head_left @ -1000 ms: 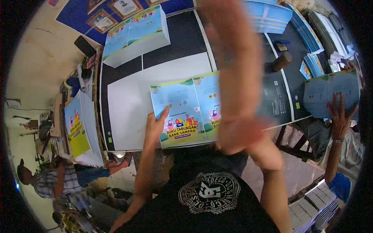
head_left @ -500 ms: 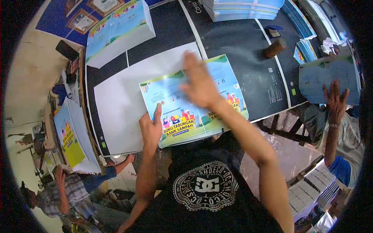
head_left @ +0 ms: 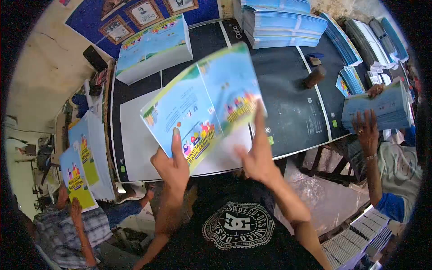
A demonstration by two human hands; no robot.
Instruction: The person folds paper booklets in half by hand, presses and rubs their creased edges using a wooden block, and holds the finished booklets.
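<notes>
My left hand (head_left: 173, 167) grips the lower left part of a printed cover sheet (head_left: 180, 105), its thumb on top. The sheet is light blue with green and yellow edges, cartoon figures and the words "Buku Tabungan Bank Sampah". It is raised off the table and tilted, its far right part bent upward and blurred. By the sheet's lower right edge, my right hand (head_left: 262, 164) has its index finger stretched up along the edge and its thumb apart, partly smeared by motion. Under the sheet lies a large white sheet (head_left: 137, 121) on the black tabletop (head_left: 288, 99).
A stack of printed sheets (head_left: 155, 49) stands back left, and tied stacks (head_left: 285, 29) at the back. A brown cylinder (head_left: 314, 77) stands right. One co-worker's hands (head_left: 368, 130) hold a blue stack; at left, another person (head_left: 74, 225) handles a printed sheet.
The cover sheet has risen from the white sheet and tilted. My right hand has moved from its surface down to its right edge. The left-hand person now has a printed sheet in hand.
</notes>
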